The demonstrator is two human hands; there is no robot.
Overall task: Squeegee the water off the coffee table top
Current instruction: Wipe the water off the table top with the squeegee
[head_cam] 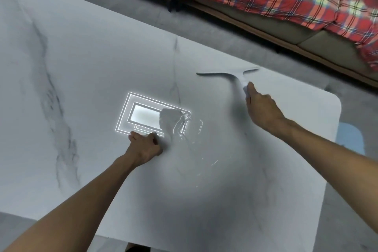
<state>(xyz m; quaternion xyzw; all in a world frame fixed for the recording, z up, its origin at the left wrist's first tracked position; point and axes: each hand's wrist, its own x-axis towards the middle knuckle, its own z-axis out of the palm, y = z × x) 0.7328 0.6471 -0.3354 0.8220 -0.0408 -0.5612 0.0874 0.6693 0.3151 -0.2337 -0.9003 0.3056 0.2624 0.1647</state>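
Our right hand (pixel 263 108) closed its grip on the squeegee (pixel 235 76), blade at the tabletop's (pixel 81 67) far edge. Our left hand (pixel 144 145) rested curled, empty. Next, we judged, came the water (pixel 184 127).

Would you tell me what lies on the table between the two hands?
In the head view, a water puddle lies on the tabletop between left hand and right hand.

The white squeegee (pixel 241 76) stands right of middle on the pale marble table top (pixel 86 80); shiny water (pixel 184 129) lies mid-frame.
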